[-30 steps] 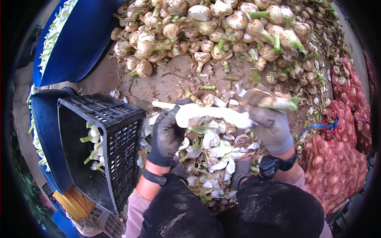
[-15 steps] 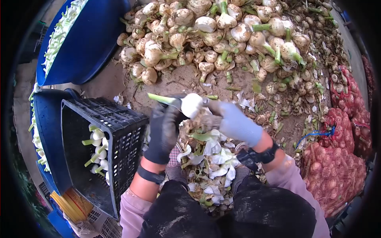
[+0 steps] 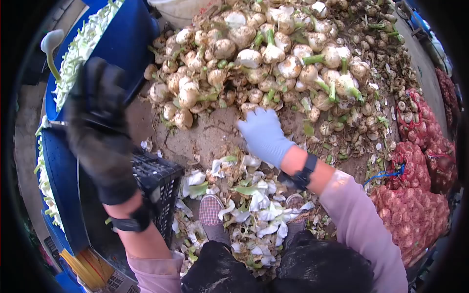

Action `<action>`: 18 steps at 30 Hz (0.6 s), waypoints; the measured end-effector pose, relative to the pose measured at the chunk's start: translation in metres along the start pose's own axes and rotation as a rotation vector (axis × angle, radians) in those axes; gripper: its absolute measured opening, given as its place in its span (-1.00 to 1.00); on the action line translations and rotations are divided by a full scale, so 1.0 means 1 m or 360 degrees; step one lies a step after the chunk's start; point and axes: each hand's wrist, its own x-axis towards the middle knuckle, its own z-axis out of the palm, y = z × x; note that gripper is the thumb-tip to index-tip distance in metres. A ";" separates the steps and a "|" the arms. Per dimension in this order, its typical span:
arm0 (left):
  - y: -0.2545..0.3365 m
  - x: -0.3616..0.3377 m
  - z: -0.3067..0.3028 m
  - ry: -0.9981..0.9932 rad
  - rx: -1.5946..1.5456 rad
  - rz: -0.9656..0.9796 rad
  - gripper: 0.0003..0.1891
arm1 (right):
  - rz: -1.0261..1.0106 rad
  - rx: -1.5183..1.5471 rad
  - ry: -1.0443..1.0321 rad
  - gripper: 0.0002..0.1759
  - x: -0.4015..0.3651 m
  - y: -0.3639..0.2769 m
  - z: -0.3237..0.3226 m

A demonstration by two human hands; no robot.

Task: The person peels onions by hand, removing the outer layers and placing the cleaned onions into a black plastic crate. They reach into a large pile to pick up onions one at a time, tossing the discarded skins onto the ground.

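My left hand [image 3: 100, 107], in a dirty black glove, is raised over the rim of the blue tub [image 3: 119, 46] and blurred by motion. Its fingers look apart, with nothing in them. A peeled white garlic bulb [image 3: 52, 41] with a green stem is in the air beyond that hand, above the cut garlic pieces [image 3: 83, 46] filling the tub. Down at the near edge of the heap, my right hand [image 3: 266, 136], in a light blue glove, has its fingers curled at a soil-stained garlic bulb [image 3: 248, 106]. The hand hides the bulb's lower part.
A large heap of unpeeled garlic [image 3: 229, 53] lies ahead. The black crate [image 3: 159, 168] stands at left, partly behind my left arm. Peeled skins [image 3: 264, 200] cover the ground between my shoes. Red net sacks [image 3: 413, 215] of bulbs stand at right.
My left hand has swung up and left from the middle to the tub, and the peeled bulb has left it. My right hand has moved to the heap's near edge. The view has shifted.
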 end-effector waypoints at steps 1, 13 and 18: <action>-0.017 -0.010 0.003 -0.0013 0.0463 0.0082 -0.52 | -0.0051 -0.0163 0.0140 -0.86 0.015 0.011 0.014; -0.161 -0.160 -0.055 -0.0708 0.1813 -0.0327 -0.32 | 0.0672 0.2518 0.0083 -0.50 -0.077 -0.024 0.035; -0.144 -0.153 -0.045 -0.0925 0.1466 -0.0762 -0.34 | 0.0804 0.2362 -0.0604 -0.72 -0.090 0.001 0.006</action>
